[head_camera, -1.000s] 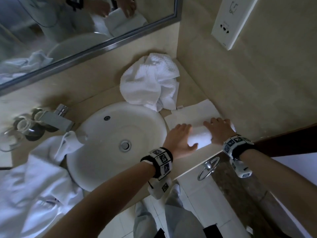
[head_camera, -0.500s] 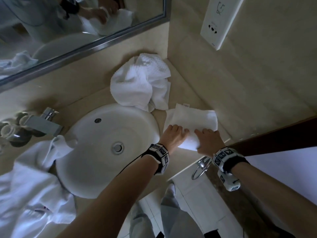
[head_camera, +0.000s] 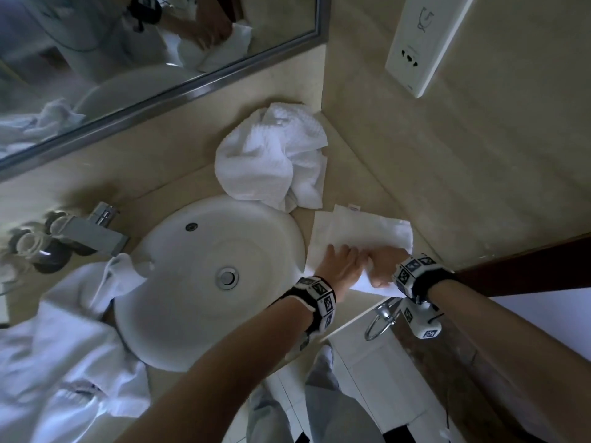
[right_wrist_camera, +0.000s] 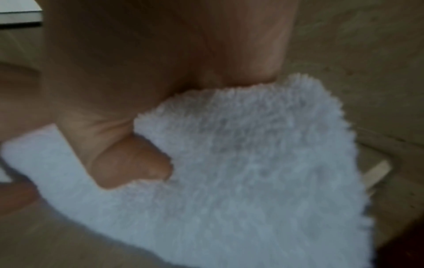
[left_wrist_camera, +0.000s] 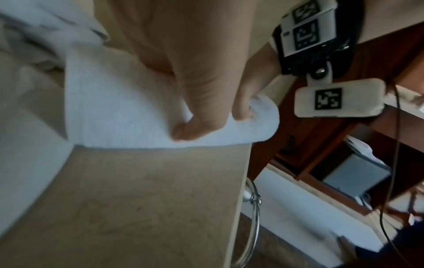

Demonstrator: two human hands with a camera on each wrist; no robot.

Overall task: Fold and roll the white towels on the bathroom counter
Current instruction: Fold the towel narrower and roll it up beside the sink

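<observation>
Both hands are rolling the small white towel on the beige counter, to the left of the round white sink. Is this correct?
Not quite: the small white towel lies to the right of the round white sink, not the left. The head view shows this. The rest holds: the left hand and the right hand both grip its near end on the beige counter.

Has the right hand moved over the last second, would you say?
Yes: the right hand, gripping the towel, has drawn back toward the ring under the counter edge.
</observation>
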